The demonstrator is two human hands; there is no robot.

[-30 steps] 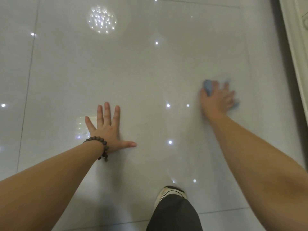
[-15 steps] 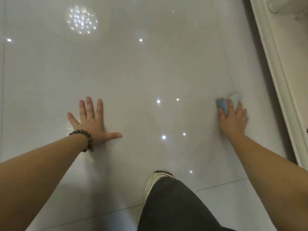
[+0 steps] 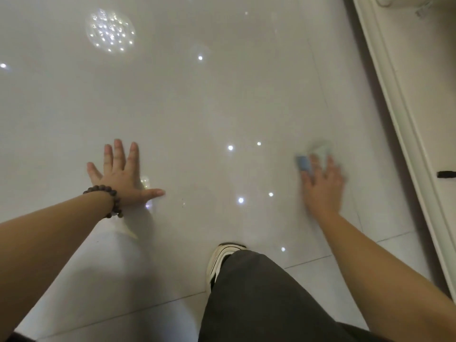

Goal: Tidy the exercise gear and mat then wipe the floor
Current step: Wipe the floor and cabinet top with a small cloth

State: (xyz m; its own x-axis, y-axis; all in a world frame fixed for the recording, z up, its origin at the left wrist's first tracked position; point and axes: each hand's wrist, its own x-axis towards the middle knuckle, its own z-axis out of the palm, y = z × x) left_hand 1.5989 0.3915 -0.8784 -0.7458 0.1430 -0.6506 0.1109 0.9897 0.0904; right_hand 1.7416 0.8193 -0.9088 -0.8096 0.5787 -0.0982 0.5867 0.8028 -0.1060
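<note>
The glossy white tiled floor (image 3: 209,107) fills the view and mirrors ceiling lights. My left hand (image 3: 121,174), with a dark bead bracelet at the wrist, lies flat on the floor with fingers spread. My right hand (image 3: 323,183) presses a small cloth (image 3: 304,162), blue with a paler part, against the floor on the right; the hand is blurred and covers most of the cloth. No mat or exercise gear shows.
A cream skirting and wall base (image 3: 404,134) runs diagonally along the right side, with a small dark object (image 3: 445,174) on it. My knee in dark trousers (image 3: 259,297) and a white shoe (image 3: 219,260) sit at the bottom centre.
My right hand with the cloth slid right toward the skirting, then back a little to the left. My left hand stayed planted on the floor while the view shifted.
</note>
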